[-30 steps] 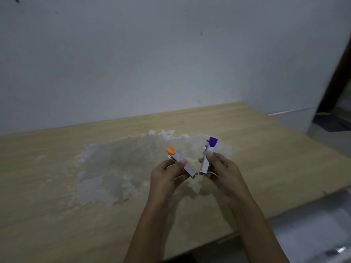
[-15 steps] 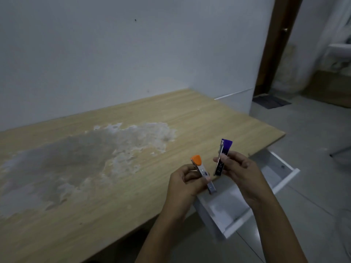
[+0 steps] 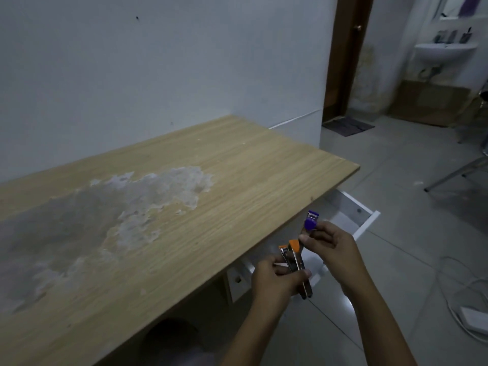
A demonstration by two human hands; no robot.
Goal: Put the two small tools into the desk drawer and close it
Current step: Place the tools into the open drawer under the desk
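Note:
My left hand (image 3: 274, 280) grips a small metal tool with an orange tip (image 3: 297, 257), held upright and tilted. My right hand (image 3: 332, 247) pinches a second small metal tool with a purple tip (image 3: 310, 223), its tip pointing up. Both hands hover past the front edge of the wooden desk (image 3: 237, 180), above the open white drawer (image 3: 353, 210) that sticks out under the desk's right end. My hands and the tools hide much of the drawer's inside.
The desktop carries a large worn grey patch (image 3: 105, 217). A white wall runs behind the desk. To the right lie tiled floor, a doorway with a dark mat (image 3: 348, 126), a sink (image 3: 443, 50), a chair leg (image 3: 454, 175), and a white cable and adapter (image 3: 472, 317).
My view has swung right and my hands carried both tools off the desktop to above the open drawer. The drawer came into sight.

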